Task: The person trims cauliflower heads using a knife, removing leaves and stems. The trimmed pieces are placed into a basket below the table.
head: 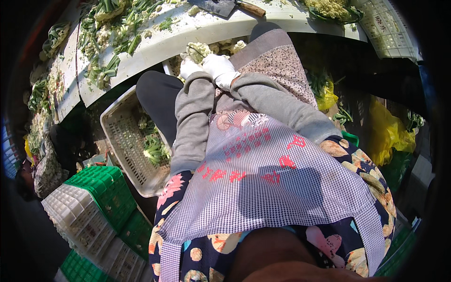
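In white gloves, my left hand [190, 67] and my right hand [219, 69] are close together above my lap, at the table's near edge. My left hand grips a cauliflower piece [199, 51] from its left and lower side. Out of my right hand a thin dark strip, which looks like a narrow knife blade [196, 49], runs across the florets; its handle is hidden in the curled fingers. Just beyond and under the hands, more cauliflower florets [236, 46] lie in a pale crate [167, 67], mostly covered by my hands and apron.
Ahead, the white table [158, 44] carries leaf trimmings [105, 67], a broad-bladed knife [252, 8] and a cauliflower head [329, 10]. Left of my leg stands a perforated crate [121, 112] holding leaves. Stacked green and white crates [102, 190] stand lower left; yellow bags [389, 130] lie right.
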Demonstrator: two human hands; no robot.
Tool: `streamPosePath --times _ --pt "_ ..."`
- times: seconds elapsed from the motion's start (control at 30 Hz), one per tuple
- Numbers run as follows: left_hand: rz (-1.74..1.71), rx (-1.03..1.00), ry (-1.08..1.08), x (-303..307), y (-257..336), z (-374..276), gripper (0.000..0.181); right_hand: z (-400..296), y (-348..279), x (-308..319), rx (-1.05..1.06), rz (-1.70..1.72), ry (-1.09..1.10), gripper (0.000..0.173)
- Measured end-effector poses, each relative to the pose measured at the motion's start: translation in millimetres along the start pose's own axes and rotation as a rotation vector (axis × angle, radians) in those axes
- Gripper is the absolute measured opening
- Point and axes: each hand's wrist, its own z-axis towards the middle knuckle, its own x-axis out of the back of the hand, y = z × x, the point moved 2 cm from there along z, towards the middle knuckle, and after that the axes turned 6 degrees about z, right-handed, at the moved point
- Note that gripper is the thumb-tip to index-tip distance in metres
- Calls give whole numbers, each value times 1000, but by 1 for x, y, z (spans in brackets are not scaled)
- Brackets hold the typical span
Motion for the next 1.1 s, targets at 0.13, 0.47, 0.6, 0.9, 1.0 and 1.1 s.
streamPosePath --times 0.13,0.47,0.6,0.9,1.0,1.1 --pt "96 -213 -39 10 -10 2 30 14 12 -23 268 -297 -53 30" --pt "53 -143 -129 -1 5 -8 35 19 58 12 356 -404 -37 26" --pt "761 -508 -119 -22 18 -48 62 -14 44 96 213 -65 54 27" --pt "1840 -1637 -1246 -50 12 -55 54 -41 54 156 256 370 313 28" --pt "2084 -1600 -1201 -63 1 -46 53 -31 64 152 295 179 387 28" --pt "2010 -1421 -1133 -77 -22 -28 40 -27 64 153 332 116 380 30"
